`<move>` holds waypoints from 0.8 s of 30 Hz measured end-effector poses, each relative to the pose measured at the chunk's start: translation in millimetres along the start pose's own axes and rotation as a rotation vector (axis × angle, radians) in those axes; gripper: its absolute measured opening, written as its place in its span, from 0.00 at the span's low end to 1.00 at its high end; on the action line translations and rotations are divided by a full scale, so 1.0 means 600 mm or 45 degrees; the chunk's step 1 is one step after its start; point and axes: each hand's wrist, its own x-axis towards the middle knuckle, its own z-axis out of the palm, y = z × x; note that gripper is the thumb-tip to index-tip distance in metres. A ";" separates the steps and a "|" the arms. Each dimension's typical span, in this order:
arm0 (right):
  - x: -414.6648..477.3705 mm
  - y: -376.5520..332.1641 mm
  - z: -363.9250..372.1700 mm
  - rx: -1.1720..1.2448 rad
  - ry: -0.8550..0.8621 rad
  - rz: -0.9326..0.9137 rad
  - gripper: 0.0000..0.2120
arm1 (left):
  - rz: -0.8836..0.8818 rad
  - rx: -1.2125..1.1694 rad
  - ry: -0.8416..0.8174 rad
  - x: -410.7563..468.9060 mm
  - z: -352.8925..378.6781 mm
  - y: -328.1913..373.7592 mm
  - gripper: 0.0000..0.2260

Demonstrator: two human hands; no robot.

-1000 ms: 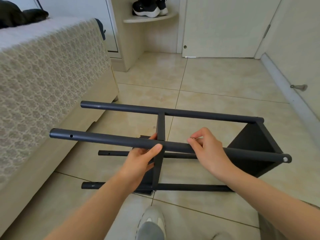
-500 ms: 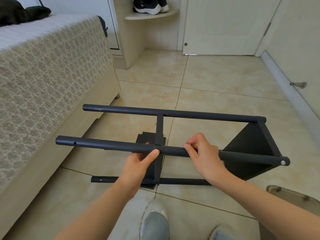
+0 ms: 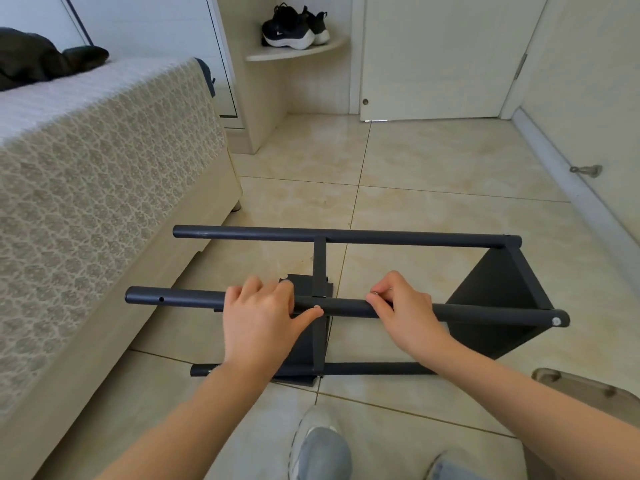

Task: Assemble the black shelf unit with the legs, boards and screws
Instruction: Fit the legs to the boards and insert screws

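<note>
Head camera: the half-built black shelf unit [image 3: 498,289] lies sideways on the tiled floor [image 3: 433,209], two boards [image 3: 319,268] fitted, left hand [image 3: 258,327] gripping its nearest tubular leg [image 3: 485,311], right hand [image 3: 405,313] pinching a silver screw [image 3: 375,292], end holes [image 3: 161,299] empty.

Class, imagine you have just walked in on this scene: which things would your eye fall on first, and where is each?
The half-built black shelf unit lies on its side on the tiled floor, mid-frame. The left hand grips its near leg while the right hand pinches a small silvery part at the same leg. A patterned bed fills the left side.
</note>
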 end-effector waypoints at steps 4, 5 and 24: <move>0.003 0.001 0.003 -0.002 0.003 -0.013 0.04 | 0.141 -0.108 -0.428 0.043 -0.003 -0.025 0.29; 0.004 0.001 0.003 0.000 0.003 -0.013 0.04 | 0.194 -0.139 -0.568 0.054 -0.001 -0.033 0.34; 0.002 -0.026 -0.021 -0.019 -0.079 0.026 0.05 | 0.319 -0.359 -1.179 0.117 0.022 -0.056 0.37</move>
